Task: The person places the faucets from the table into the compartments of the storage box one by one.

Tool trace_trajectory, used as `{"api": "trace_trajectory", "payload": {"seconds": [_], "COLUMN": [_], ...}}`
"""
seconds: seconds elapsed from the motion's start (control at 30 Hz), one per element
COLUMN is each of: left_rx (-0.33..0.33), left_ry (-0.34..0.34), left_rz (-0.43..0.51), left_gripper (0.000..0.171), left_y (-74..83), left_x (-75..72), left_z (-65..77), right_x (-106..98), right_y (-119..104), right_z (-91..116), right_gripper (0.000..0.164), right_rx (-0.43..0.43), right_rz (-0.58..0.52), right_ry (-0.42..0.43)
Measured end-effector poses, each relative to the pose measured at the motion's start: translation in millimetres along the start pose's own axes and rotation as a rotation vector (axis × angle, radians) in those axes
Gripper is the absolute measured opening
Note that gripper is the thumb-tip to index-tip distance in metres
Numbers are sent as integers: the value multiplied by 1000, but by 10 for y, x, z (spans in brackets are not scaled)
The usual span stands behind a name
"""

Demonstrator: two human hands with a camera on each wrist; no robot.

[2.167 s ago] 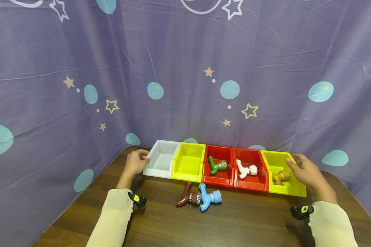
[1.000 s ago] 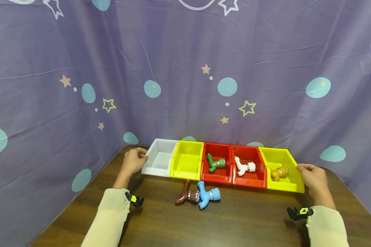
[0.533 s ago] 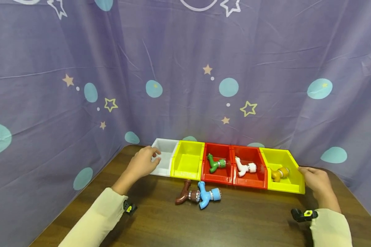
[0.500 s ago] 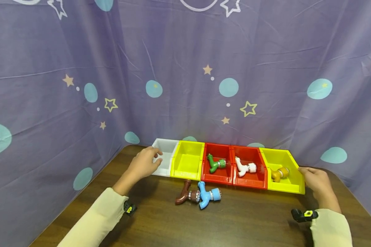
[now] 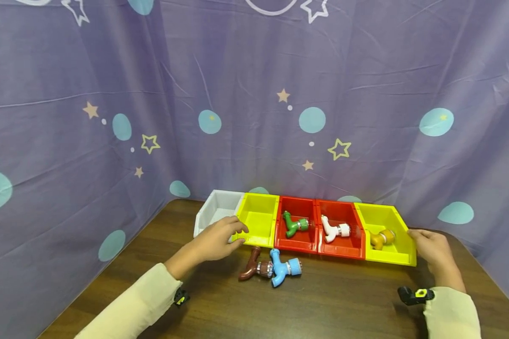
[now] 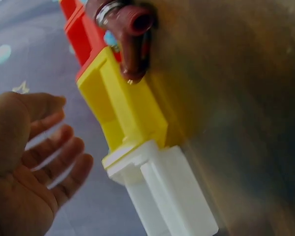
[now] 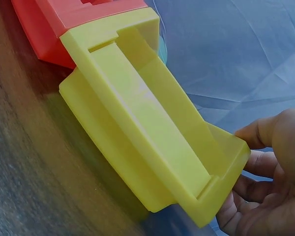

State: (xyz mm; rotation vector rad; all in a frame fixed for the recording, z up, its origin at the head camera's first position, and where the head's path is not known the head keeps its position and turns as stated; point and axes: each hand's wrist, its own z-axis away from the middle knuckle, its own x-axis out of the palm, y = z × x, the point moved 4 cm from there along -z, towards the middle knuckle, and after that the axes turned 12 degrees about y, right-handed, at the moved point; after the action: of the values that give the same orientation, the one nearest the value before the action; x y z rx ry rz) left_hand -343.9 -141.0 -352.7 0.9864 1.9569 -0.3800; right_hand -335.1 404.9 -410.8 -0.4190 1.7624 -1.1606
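Observation:
My left hand [image 5: 220,238] hovers with loosely bent fingers and nothing in its grasp, overlapping the front of the white bin [image 5: 214,207] and the left yellow bin [image 5: 258,221] in the head view. Close to its right, a brown plastic tap [image 5: 251,266] and a blue tap [image 5: 281,270] lie together on the table. My right hand [image 5: 436,252] holds the outer side of the right yellow bin [image 7: 142,113], thumb tip at the rim and fingers bent against the wall. A mustard-yellow tap [image 5: 381,239] sits inside that bin.
Several bins stand side by side in one row. A green tap [image 5: 294,224] lies in the left red bin [image 5: 297,203], and a white tap [image 5: 335,230] in the right red bin [image 5: 341,209]. A patterned curtain [image 5: 254,94] hangs behind the wooden table [image 5: 322,310].
My left hand has let go of the white bin's side and moved right, toward the brown tap. The right hand's thumb has come out of the right yellow bin; that hand stays at its side.

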Motion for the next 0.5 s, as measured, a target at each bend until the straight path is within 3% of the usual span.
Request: {"api": "trace_trajectory", "payload": {"seconds": [0.23,0.5], "left_rx": [260,327], "left_ry": [-136,-336], "left_rz": [38,92], "left_gripper": [41,63], "left_y": [157,225], "left_x": [175,313], "left_z": [48,112], "right_x": [0,-2], "right_y": [10,-7], "right_z": [6,19], "right_gripper": [65,62], "right_rx": [8,-26], "right_rz": [2,5], "right_ry": [-5,9]}}
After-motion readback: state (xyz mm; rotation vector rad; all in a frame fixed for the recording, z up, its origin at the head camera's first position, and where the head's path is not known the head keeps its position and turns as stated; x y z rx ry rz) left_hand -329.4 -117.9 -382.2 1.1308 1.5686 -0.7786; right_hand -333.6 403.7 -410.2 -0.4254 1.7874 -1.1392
